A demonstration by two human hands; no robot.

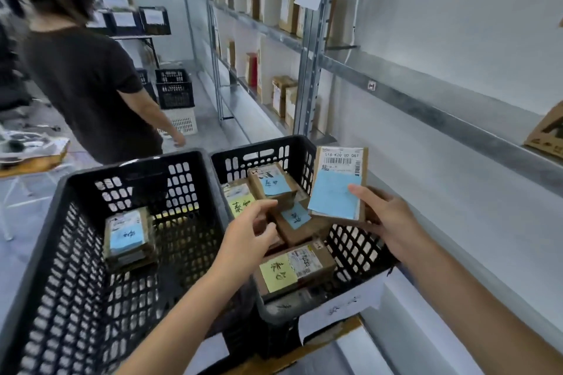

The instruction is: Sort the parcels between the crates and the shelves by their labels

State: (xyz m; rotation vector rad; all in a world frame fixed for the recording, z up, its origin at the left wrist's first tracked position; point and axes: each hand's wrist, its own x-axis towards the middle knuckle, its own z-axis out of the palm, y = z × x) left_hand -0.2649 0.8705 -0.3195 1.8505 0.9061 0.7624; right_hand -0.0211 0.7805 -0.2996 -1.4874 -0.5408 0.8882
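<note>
Two black plastic crates stand side by side in front of me. The left crate [45, 253] holds one brown parcel with a blue note [126, 236]. The right crate [300, 155] holds several brown parcels with blue and yellow notes, among them a yellow-note parcel [294, 269] at the front. My right hand [385, 219] holds up a flat brown parcel with a blue note and a barcode label [338, 186] above the right crate. My left hand [249, 236] hovers over the right crate with fingers apart, just touching or nearly touching a blue-note parcel [272, 183].
Metal shelves [426, 100] run along the right wall, with upright parcels [288, 3] on the far sections and a cardboard box [547, 134] at the right edge. A person in a dark shirt [88, 82] stands ahead on the left. More crates [175, 88] sit on the floor beyond.
</note>
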